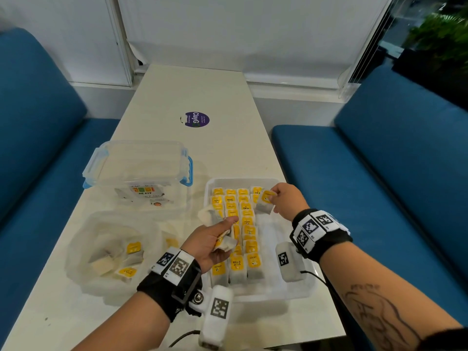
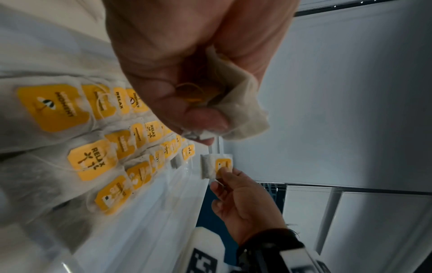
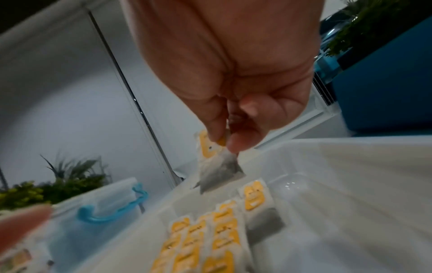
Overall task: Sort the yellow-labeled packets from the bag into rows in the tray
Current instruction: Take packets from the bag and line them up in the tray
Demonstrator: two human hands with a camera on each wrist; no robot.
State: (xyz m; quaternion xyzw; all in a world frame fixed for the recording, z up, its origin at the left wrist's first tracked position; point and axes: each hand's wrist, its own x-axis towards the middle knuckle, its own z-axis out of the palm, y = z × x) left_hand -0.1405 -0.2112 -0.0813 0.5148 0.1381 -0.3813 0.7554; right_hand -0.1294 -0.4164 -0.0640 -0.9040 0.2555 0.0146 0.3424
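A white tray [image 1: 281, 287] at the table's near right holds rows of yellow-labeled packets [image 1: 249, 231]; its right side is bare. My right hand [image 1: 287, 198] pinches one packet [image 1: 266, 202] by its yellow label [image 3: 209, 146] above the tray's far right corner, the packet [image 2: 216, 167] hanging clear of the rows. My left hand [image 1: 211, 240] hovers over the tray's left edge and grips a bunch of packets [image 1: 225, 243], also seen crumpled in the palm [image 2: 236, 103]. The clear bag [image 1: 111, 247] to the left still holds several packets.
A clear lidded box with blue clasps [image 1: 139, 168] stands behind the bag. A purple round sticker [image 1: 197, 119] lies mid-table. Blue benches [image 1: 379, 160] flank the table on both sides. Sensor units hang from both wrists near the tray's front edge.
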